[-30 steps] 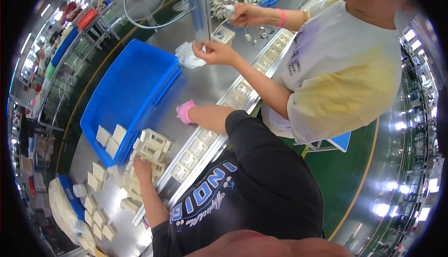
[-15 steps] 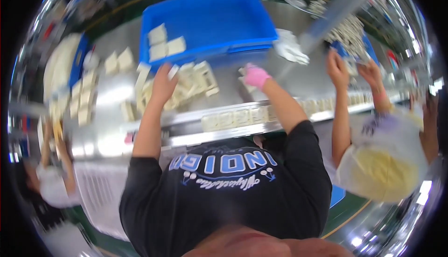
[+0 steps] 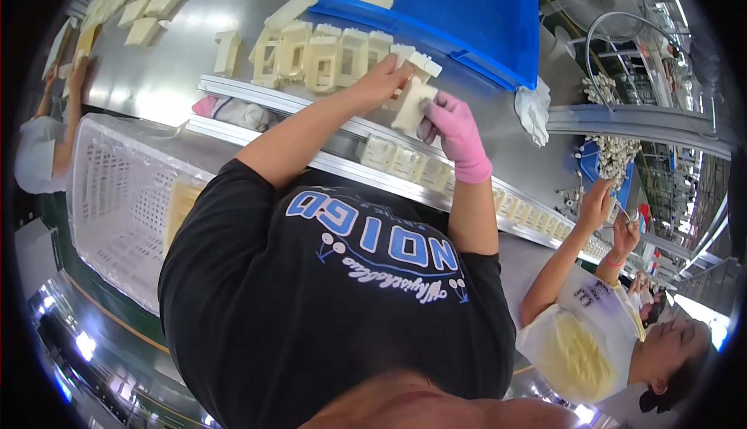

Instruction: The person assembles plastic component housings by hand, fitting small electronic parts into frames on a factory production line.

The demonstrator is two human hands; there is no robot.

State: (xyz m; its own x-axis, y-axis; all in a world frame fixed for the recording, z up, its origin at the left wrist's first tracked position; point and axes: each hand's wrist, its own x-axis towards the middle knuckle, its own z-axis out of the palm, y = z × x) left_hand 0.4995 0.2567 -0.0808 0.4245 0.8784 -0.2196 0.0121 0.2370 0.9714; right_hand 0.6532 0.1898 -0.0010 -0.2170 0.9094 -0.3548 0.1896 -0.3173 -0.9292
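Note:
My right hand [image 3: 459, 131], in a pink glove with grey fingertips, grips a cream plastic frame [image 3: 411, 107] by its right side, just above the rail. My bare left hand [image 3: 381, 84] is closed beside the upper end of that frame; what its fingers hold, if anything, is hidden. Beyond my left hand stands a cluster of similar cream frames [image 3: 323, 63], several with rectangular openings. A row of cream pieces [image 3: 408, 163] lies in the metal channel [image 3: 342, 145] between me and my hands.
A blue bin [image 3: 459, 12] with flat cream pieces stands behind the cluster. A white cloth glove [image 3: 532, 111] lies by its right corner. Flat cream blocks [image 3: 163, 2] sit far left, a white basket [image 3: 117, 188] near left. Co-workers' hands [image 3: 595, 203] are at right; another person works at left.
My hands have come together from apart, the left moving right. My right hand has lifted a cream frame from the table. My view has turned and shifted, showing more of the basket.

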